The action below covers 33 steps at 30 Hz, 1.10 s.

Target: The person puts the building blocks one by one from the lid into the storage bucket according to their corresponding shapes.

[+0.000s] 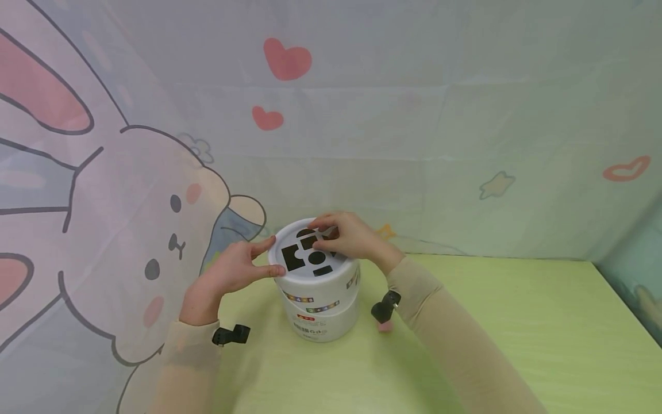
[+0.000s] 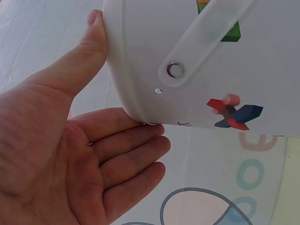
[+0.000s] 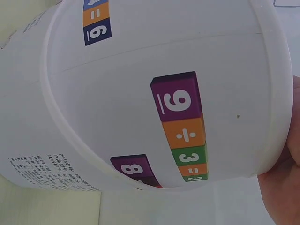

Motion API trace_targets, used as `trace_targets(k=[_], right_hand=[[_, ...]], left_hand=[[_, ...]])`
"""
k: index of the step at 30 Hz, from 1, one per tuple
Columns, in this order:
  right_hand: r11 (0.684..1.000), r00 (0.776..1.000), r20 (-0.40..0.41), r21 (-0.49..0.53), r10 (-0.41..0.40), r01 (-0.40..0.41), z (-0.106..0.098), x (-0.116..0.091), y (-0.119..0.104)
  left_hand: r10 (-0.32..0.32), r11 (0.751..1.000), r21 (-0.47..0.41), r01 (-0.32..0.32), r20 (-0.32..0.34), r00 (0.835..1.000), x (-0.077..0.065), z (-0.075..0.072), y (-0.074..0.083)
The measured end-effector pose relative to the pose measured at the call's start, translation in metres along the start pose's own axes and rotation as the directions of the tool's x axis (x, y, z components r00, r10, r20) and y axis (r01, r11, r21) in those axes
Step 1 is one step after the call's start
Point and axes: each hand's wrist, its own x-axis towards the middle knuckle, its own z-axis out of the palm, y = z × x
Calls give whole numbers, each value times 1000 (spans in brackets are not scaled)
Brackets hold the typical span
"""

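A white bucket (image 1: 320,322) stands upright, topped by a white lid (image 1: 307,272) with several black shaped openings. My left hand (image 1: 233,267) braces the lid's left rim with thumb and forefinger spread. From the left wrist view, that hand's (image 2: 108,150) fingers are nearly straight and touch the bucket's (image 2: 140,61) rim, near a translucent handle (image 2: 206,42). Over the lid's right side, my right hand (image 1: 351,236) has bent fingers and its thumb at the openings; whether it pinches anything is hidden. Only part of the right hand (image 3: 283,187) shows beyond the rim in the right wrist view.
A small pink block (image 1: 384,326) lies on the light green table (image 1: 491,322), right of the bucket, partly behind the right wrist camera (image 1: 385,307). Behind the table hangs a cloth backdrop (image 1: 362,126) with a rabbit and hearts.
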Motion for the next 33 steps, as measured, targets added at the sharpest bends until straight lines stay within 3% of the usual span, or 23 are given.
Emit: trace_targets(k=[25, 33], right_hand=[[996, 993, -98, 43, -71, 75, 4, -7, 11], [986, 968, -237, 124, -81, 113, 0, -19, 23]], left_hand=[[12, 1000, 7, -12, 5, 1000, 2, 1, -1], [28, 1000, -5, -28, 2, 1000, 5, 3, -4]])
